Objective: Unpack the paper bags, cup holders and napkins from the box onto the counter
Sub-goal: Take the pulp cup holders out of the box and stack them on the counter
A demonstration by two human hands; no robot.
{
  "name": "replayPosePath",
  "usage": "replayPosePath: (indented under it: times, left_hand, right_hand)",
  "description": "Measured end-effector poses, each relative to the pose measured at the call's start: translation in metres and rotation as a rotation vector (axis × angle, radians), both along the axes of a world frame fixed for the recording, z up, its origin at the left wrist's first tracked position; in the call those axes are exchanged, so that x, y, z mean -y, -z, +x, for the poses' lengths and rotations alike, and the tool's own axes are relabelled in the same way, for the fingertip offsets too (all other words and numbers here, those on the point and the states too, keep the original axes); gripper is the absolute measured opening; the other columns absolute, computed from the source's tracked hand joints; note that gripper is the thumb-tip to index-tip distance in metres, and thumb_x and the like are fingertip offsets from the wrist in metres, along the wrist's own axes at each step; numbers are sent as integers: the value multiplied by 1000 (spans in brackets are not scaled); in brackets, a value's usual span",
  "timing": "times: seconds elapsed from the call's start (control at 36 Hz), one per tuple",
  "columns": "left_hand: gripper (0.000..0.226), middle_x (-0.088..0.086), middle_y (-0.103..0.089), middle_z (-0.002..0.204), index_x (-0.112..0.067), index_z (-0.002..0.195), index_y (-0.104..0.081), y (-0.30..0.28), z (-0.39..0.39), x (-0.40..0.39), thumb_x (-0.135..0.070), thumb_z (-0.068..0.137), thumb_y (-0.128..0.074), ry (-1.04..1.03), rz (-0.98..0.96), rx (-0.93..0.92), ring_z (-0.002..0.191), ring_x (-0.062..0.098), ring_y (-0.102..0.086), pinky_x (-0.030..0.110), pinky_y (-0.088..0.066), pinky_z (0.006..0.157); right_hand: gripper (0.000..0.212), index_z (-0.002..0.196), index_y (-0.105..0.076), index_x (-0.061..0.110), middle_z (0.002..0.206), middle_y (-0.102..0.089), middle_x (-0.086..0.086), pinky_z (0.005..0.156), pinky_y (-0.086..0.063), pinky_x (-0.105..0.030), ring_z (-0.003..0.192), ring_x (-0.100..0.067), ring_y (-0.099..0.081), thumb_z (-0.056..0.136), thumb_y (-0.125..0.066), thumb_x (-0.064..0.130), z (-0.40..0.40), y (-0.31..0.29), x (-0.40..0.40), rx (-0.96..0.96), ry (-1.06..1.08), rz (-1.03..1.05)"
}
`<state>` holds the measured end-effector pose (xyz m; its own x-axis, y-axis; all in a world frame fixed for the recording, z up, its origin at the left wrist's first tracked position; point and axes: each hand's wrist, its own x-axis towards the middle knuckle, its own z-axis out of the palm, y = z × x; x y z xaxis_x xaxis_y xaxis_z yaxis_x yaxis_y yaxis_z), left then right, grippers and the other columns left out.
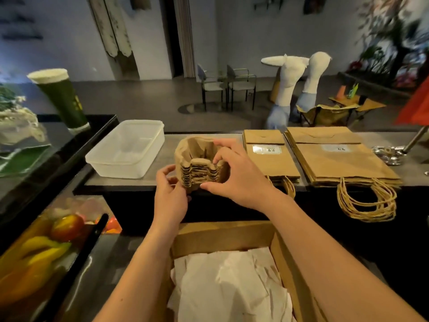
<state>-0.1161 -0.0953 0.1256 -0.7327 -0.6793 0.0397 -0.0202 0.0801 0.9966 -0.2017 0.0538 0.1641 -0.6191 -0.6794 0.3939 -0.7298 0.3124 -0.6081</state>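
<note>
A: We log the stack of cup holders [200, 163] at the near edge of the surface [162, 156], between the lidded plastic container [126, 148] and the smaller stack of paper bags [270, 159]. It is tipped, cup wells facing away from us and upward, layered edges toward us.

B: Hands? We see the left hand [170, 191] pinching the stack's lower left corner, and the right hand [234, 173] curled over its top right, thumb beneath.

A: Agreed. Larger paper bags [341, 159] lie flat further right, handles overhanging. Below us, the cardboard box [222, 235] holds white napkins [229, 282].
</note>
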Motion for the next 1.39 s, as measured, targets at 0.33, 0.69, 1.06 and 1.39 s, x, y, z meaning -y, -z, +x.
replayPosePath:
  times: [0.33, 0.69, 1.06, 1.39]
  left_hand:
    - [63, 1, -59, 127, -31, 126, -57, -11, -107, 81, -51, 66, -61, 162, -374, 340, 121, 22, -54, 50, -47, 107]
    - [64, 4, -57, 132, -17, 139, -37, 21, -104, 74, -33, 89, -75, 123, -368, 358, 124, 23, -55, 29, -43, 89]
    - [52, 0, -58, 130, -23, 142, -43, 33, -112, 62, -32, 96, -65, -51, -619, 368, 122, 20, -53, 38, -49, 95]
    - [55, 6, -58, 125, -19, 131, -51, 23, -126, 54, -59, 93, -58, 59, -729, 512, 118, 28, -51, 44, -46, 97]
  right_hand:
    - [38, 107, -56, 19, 170, -16, 1, 120, -28, -33, 155, -21, -18, 84, -83, 33, -110, -18, 70, -37, 12, 195]
    - [33, 95, -55, 20, 167, -21, 3, 122, -16, -32, 158, -25, -5, 83, -84, 29, -133, 14, 82, -119, -111, 237]
    - [34, 103, -53, 25, 167, -15, 4, 117, -30, -29, 152, -20, -21, 86, -81, 34, -124, 30, 82, -14, 47, 269]
    - [50, 132, -46, 21, 140, -39, -6, 75, -48, -27, 105, -19, -57, 92, -75, 30, -109, 24, 78, -35, 447, 238]
